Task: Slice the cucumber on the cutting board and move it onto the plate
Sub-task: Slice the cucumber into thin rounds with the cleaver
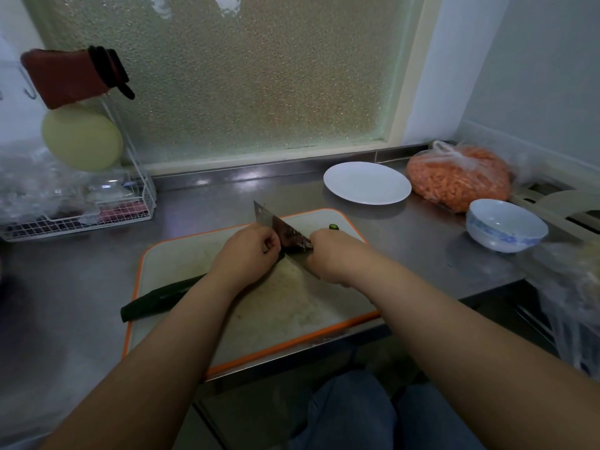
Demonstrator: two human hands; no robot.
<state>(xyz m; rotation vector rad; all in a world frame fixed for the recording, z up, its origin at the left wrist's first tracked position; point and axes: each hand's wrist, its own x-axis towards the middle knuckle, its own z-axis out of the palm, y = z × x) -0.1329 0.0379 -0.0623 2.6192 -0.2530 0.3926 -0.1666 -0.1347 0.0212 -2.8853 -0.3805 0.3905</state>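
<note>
Steel counter (201, 203): cucumber (156, 295) lies across the cutting board (276, 306). Left hand (246, 251) curls over it; right hand (331, 258) grips the cleaver (279, 227). Best keep knuckles tucked, slices even. Plate (367, 183) waits beyond.

bare counter (285, 193) between cutting board (337, 219) and plate (367, 182); bowl (506, 225), carrot bag (461, 177) seemingly crowding right

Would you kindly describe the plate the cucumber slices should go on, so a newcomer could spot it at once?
Start at the frosted window and drop to the steel counter below its right corner. The white plate lies there, beyond the cutting board. Unlike the blue-patterned bowl nearby, it is flat and plain.
</note>
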